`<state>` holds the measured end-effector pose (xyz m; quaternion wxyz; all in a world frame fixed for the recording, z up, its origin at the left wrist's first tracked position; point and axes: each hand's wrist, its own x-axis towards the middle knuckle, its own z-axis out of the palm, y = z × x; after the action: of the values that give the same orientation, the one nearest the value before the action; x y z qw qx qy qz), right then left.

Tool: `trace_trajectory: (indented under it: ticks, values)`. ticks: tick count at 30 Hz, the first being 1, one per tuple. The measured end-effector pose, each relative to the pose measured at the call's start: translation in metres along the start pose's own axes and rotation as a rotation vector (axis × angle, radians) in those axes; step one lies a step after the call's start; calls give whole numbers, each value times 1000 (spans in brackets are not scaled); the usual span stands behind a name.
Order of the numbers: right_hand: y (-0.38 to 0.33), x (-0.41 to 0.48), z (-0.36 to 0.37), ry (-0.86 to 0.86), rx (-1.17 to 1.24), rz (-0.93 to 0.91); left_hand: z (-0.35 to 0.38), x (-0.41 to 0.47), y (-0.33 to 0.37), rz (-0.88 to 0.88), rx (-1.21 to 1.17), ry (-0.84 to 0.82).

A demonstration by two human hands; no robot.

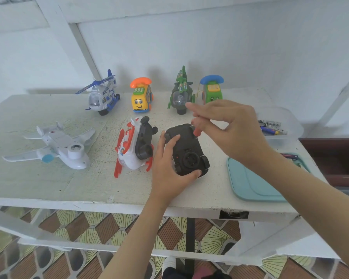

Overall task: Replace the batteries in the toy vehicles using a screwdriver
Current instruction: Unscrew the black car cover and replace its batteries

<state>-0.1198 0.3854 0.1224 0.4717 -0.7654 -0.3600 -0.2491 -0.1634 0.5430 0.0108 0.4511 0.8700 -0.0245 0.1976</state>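
Two hands working. Left hand (169, 172) is gripping the upturned black toy car (189, 150) on the table (48, 178); right hand (234, 129) is pinching a red screwdriver (196, 132) just over the car's far end.

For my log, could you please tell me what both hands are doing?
Left hand: grips upturned black plastic toy car.
Right hand: pinches red-handled screwdriver.

Bare forearms (133, 234), with a white-clad foot (169, 262) and dark clothing (172, 274) below.
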Motion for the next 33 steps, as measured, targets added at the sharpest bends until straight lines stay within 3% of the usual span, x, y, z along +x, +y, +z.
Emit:
trace_trajectory:
  ticks: [5,8,11,26,31,33]
  values:
    - [1,0,4,-23,-220,-26,0,0,0,-5,5,2]
    - [1,1,-2,-216,-37,-7,1,0,0,0,9,4]
    - [0,2,-8,-318,-25,-59,0,-1,1,-1,6,3]
    - [-8,7,6,-91,-336,-50,1,0,0,-1,43,-7]
    - [-17,5,6,-160,-480,28,0,-1,0,10,43,1]
    - [-17,9,3,-239,-346,46,0,-1,-1,12,33,5]
